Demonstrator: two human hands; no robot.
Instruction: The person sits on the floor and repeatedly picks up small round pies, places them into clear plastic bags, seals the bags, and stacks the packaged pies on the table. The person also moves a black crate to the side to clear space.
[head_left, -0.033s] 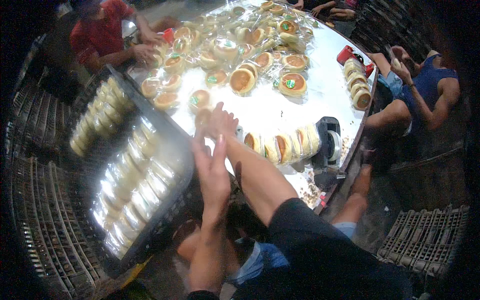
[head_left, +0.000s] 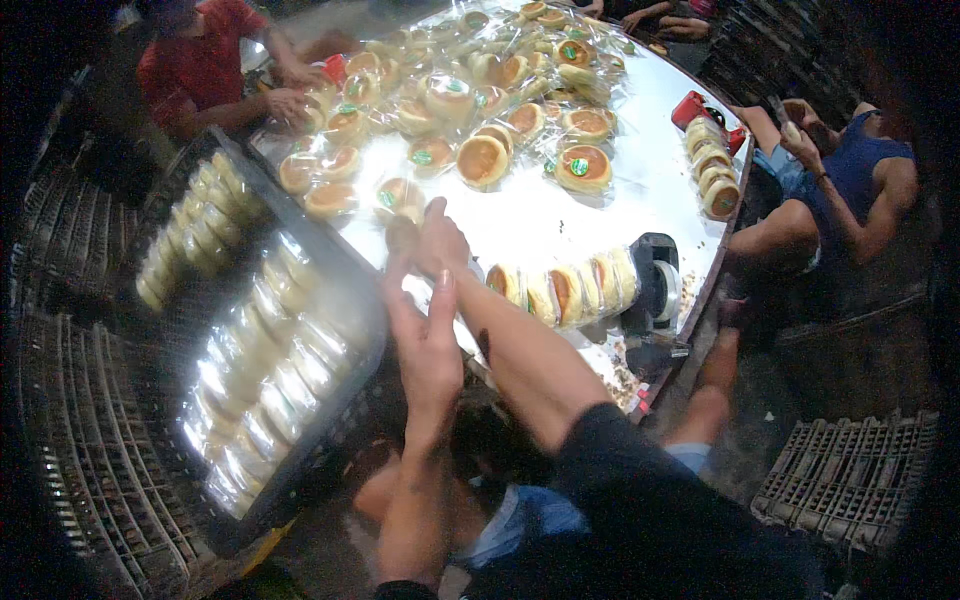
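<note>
My two hands meet at the near edge of the white table (head_left: 560, 222). A round bun (head_left: 402, 235), blurred, is at their fingertips. My left hand (head_left: 422, 335) has its fingers stretched up to the bun's near side, the thumb standing apart. My right hand (head_left: 442, 245) closes in from the bun's right, one digit pointing up and the others curled, partly hidden. Just beyond lies a bagged bun with a green label (head_left: 398, 194). To the right of my right hand, a row of wrapped buns (head_left: 565, 292) stands on edge against a black tape dispenser (head_left: 657, 285).
A black crate (head_left: 318, 235) at my left holds rows of wrapped buns (head_left: 265, 375). Bagged buns (head_left: 500, 110) are heaped across the far table. A person in red (head_left: 215, 65) works at the far left; another in blue (head_left: 862, 165) sits right, beside a red dispenser (head_left: 690, 108).
My right hand has turned slightly and its fingers have drawn in, while its forearm has shifted a little right. The left hand stays almost in place.
</note>
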